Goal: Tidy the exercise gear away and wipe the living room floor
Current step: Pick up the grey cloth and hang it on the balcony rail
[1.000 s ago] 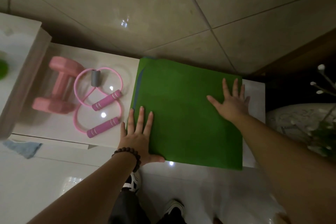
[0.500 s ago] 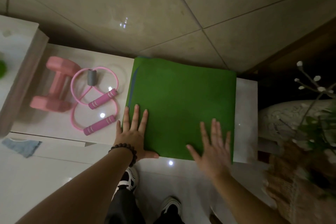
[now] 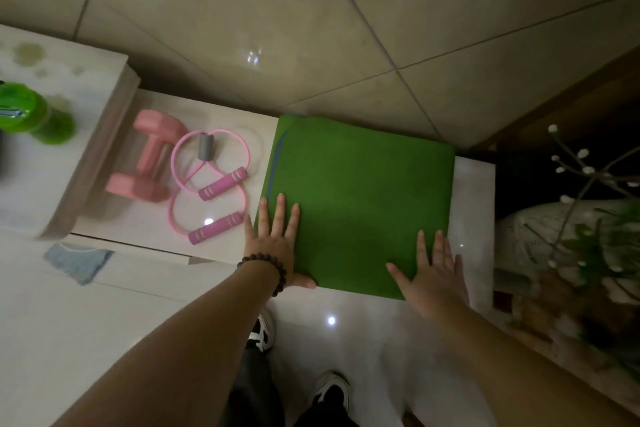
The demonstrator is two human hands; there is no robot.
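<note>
Right hand (image 3: 433, 274) has slid from far to near corner of folded green mat (image 3: 356, 204), left hand (image 3: 277, 239) pressing, both fingers flat, gripping nothing; soft, light, floppy, likely best lifted by near edge.

Both forearms reach up from the bottom of the frame toward its centre. The left hand (image 3: 275, 246) lies flat, fingers straight and slightly spread, thumb out to the lower right, a dark bead bracelet (image 3: 266, 269) round its wrist. The right hand (image 3: 434, 274), right of centre, is flat too, fingers spread and pointing up.
</note>
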